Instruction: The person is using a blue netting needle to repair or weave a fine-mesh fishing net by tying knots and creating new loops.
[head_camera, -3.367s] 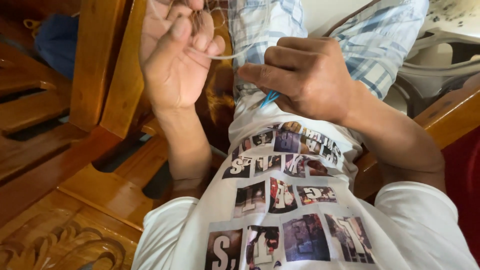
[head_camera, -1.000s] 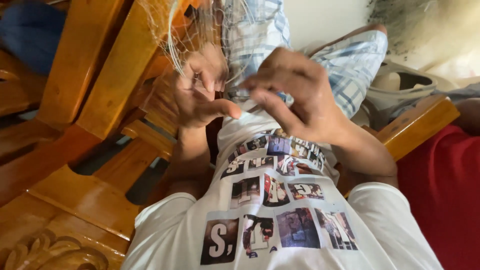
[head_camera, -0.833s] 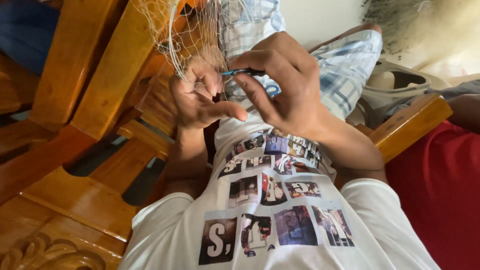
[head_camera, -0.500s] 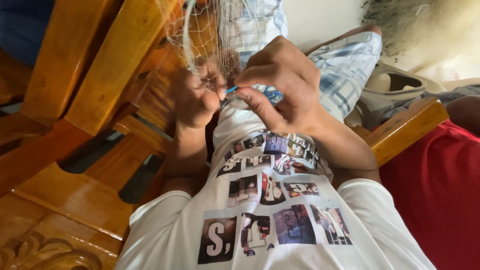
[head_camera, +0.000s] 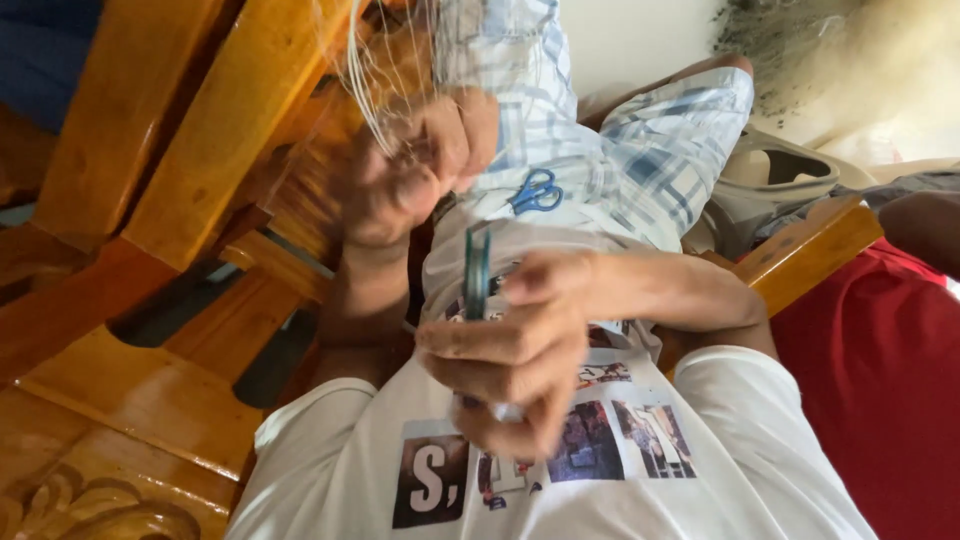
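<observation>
My left hand (head_camera: 405, 185) is raised at the upper middle, its fingers pinched on thin pale net strands (head_camera: 385, 75) that fan upward. Nearer my chest, my right hand (head_camera: 515, 365) grips a flat teal netting needle (head_camera: 476, 272) that stands upright out of my fingers. The two hands are apart, with the needle tip just below the left wrist. Small blue-handled scissors (head_camera: 537, 191) lie on my plaid shorts (head_camera: 640, 150) beyond the hands. A white T-shirt with printed photos (head_camera: 600, 450) fills the bottom of the view.
Varnished wooden chair frames (head_camera: 190, 130) crowd the left side. A wooden armrest (head_camera: 805, 255) runs along my right, with red cloth (head_camera: 880, 380) beside it. A grey sandal-like thing (head_camera: 775, 185) and a pale heap of netting (head_camera: 870, 70) lie at the upper right.
My right hand has drawn back from the left hand toward my chest, taking the needle with it. The left hand stays up on the strands. The scissors on my lap are now uncovered.
</observation>
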